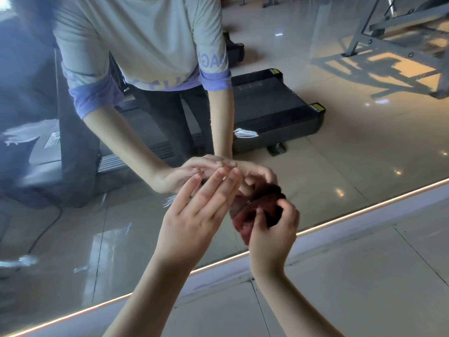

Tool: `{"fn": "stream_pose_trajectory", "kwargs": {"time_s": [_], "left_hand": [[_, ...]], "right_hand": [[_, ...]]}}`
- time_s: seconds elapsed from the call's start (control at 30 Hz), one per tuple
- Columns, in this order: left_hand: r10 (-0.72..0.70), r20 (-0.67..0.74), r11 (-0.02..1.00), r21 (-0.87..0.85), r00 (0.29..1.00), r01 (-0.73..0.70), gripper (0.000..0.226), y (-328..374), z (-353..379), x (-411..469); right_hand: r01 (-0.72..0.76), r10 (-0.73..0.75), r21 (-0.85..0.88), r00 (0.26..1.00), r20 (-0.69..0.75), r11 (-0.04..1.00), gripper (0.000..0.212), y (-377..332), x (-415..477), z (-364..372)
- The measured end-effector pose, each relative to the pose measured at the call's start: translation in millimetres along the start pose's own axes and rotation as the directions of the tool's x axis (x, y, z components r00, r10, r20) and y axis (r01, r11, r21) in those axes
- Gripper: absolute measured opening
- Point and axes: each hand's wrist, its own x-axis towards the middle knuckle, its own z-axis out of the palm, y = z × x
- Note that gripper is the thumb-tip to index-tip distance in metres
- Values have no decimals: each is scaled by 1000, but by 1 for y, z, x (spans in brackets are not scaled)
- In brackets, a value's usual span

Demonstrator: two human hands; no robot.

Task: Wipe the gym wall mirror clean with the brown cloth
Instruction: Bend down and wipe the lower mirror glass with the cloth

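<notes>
The wall mirror [340,147] fills the upper part of the head view and reflects me and the gym behind. My left hand [196,210] is raised near the glass with straight fingers spread, its fingertips close to or on the mirror. Just right of it, my right hand [272,229] grips the bunched brown cloth [245,215] and holds it against the lower part of the glass. White smears [244,133] and streaks [29,135] lie on the mirror above and to the left of my hands.
The mirror's bottom edge [364,207] runs diagonally, with a pale ledge and tiled floor [364,288] below it. Reflected in the glass are treadmills [272,103], a cable on the floor, and a metal gym frame [388,40] at the upper right.
</notes>
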Motion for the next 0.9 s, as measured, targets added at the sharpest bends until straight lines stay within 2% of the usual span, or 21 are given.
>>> {"fn": "stream_pose_trajectory", "kwargs": {"time_s": [0.1,0.13,0.2,0.3,0.37,0.47,0.53,0.63,0.7,0.8,0.87,0.9], "left_hand": [[-4,5,1000,0,1000,4,44,0,0,-1],[-6,8,1000,1,1000,6,46,0,0,-1],[-3,7,1000,-6,1000,3,48,-1,-1,0],[-3,4,1000,-9,1000,3,48,-3,-4,-1],[-9,2,1000,8,1000,9,49,-6,-7,-3],[-35,3,999,28,999,35,54,-14,-12,-5],[-65,-2,997,29,998,65,60,-19,-17,-5],[-102,-13,994,44,995,103,64,-25,-24,-4],[-114,-16,993,32,993,114,65,-26,-26,-3],[-121,-7,993,17,993,121,68,-27,-26,-2],[-129,-7,991,22,992,129,70,-27,-27,-1],[-138,-14,990,29,990,138,70,-27,-28,0]], "right_hand": [[145,-149,37,979,138,989,27,-10,-3,-5],[197,-199,30,969,143,980,27,-11,6,-9],[247,-247,18,967,62,969,27,-7,24,-15],[133,-132,19,990,-46,991,31,-6,21,-11],[137,-137,27,990,18,990,31,-12,5,-5],[269,-276,69,953,122,961,27,-25,5,-6],[351,-355,70,933,56,934,25,-30,20,-12],[301,-296,77,953,-71,951,27,-32,22,-9],[296,-293,78,955,-45,952,30,-36,7,-3],[451,-462,116,881,99,885,28,-48,6,-5],[522,-530,106,846,59,846,25,-60,24,-10],[513,-516,97,857,1,853,24,-66,32,-13]]}}
